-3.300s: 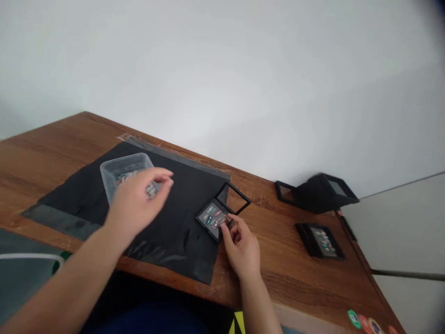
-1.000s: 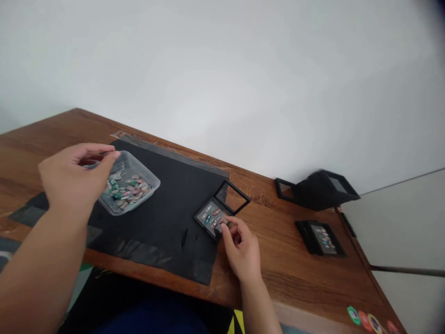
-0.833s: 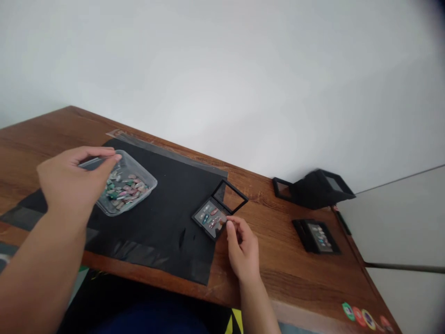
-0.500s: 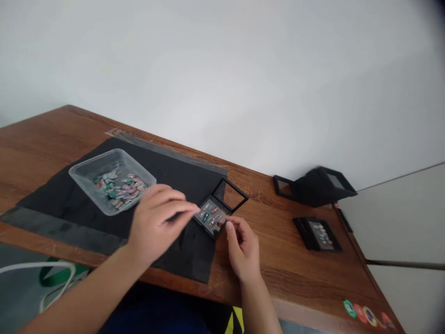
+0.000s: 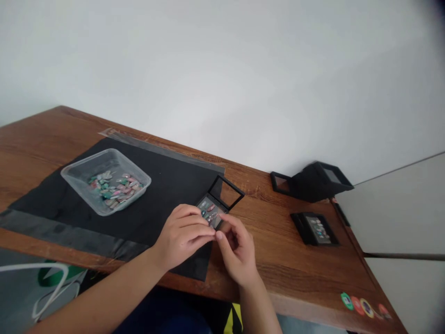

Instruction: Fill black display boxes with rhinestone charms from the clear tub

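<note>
The open case [image 5: 216, 223] lies at the right edge of the black mat [image 5: 167, 199], its lid [image 5: 231, 185] tilted up towards the worktop's [image 5: 278, 260] far edge. Several pieces [image 5: 211, 208] lie inside. The left hand [image 5: 184, 234] reaches over the case's near left side, its fingertips drawn close together; whether they pinch a piece cannot be told. The right hand [image 5: 239, 248] is at the case's near right corner, thumb and forefinger curled with a narrow gap, the thumb tip meeting the left fingertips; whether it grips the case is hidden.

On the mat's left half stands a clear tub [image 5: 79, 182] of mixed pieces. Near the worktop's right edge sits a second case [image 5: 299, 226], with a black stack [image 5: 311, 183] beyond it, by the far right corner.
</note>
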